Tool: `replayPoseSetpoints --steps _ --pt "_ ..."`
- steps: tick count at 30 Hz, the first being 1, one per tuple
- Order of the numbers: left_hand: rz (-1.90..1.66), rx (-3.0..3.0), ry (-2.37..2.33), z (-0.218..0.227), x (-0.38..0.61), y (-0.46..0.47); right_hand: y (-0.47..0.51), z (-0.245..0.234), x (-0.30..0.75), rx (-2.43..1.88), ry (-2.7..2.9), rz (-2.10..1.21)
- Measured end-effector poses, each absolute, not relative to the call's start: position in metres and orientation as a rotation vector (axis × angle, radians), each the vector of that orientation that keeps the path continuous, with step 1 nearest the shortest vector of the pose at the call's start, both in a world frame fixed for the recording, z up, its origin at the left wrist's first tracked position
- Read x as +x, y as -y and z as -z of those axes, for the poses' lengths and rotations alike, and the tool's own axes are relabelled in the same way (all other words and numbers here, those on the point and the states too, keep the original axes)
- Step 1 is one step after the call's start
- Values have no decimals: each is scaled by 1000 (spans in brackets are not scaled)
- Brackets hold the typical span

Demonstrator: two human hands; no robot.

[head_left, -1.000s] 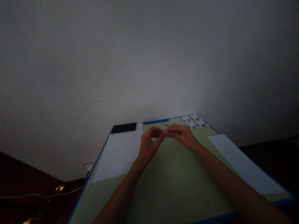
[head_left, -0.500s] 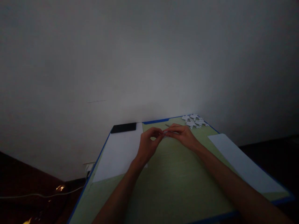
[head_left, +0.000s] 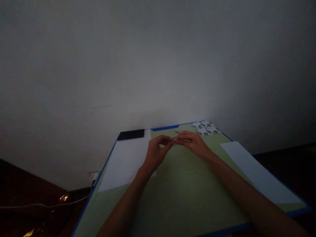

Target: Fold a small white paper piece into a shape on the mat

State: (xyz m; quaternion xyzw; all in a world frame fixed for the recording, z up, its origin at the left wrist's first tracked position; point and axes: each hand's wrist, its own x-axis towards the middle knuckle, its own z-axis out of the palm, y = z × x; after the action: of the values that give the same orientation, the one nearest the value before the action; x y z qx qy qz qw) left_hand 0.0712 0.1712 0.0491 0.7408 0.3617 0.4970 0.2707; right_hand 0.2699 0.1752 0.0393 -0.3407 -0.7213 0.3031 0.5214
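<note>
My left hand [head_left: 156,152] and my right hand [head_left: 194,142] meet over the far middle of a green table [head_left: 187,194] with a blue edge. Both pinch a small white piece of paper [head_left: 175,140] between their fingertips; most of it is hidden by the fingers. A thin dark stick-like thing [head_left: 177,132] lies just behind my hands. Several small folded white paper pieces [head_left: 205,128] lie in a pile at the far right corner.
A white sheet [head_left: 124,162] lies at the left, with a black phone [head_left: 130,134] at its far end. Another white sheet [head_left: 256,172] lies along the right edge. A pale wall stands right behind the table. A white cable [head_left: 46,205] runs over the dark floor at the left.
</note>
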Motion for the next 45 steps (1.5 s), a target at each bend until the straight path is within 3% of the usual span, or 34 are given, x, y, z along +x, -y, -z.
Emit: replayPoseSetpoints --steps 32,45 --pt "-1441 1838 -963 -47 76 -167 -176 -37 269 -790 1672 -767" --pt "-1459 2172 -975 -51 74 -166 -173 -37 265 -839 1560 -774"
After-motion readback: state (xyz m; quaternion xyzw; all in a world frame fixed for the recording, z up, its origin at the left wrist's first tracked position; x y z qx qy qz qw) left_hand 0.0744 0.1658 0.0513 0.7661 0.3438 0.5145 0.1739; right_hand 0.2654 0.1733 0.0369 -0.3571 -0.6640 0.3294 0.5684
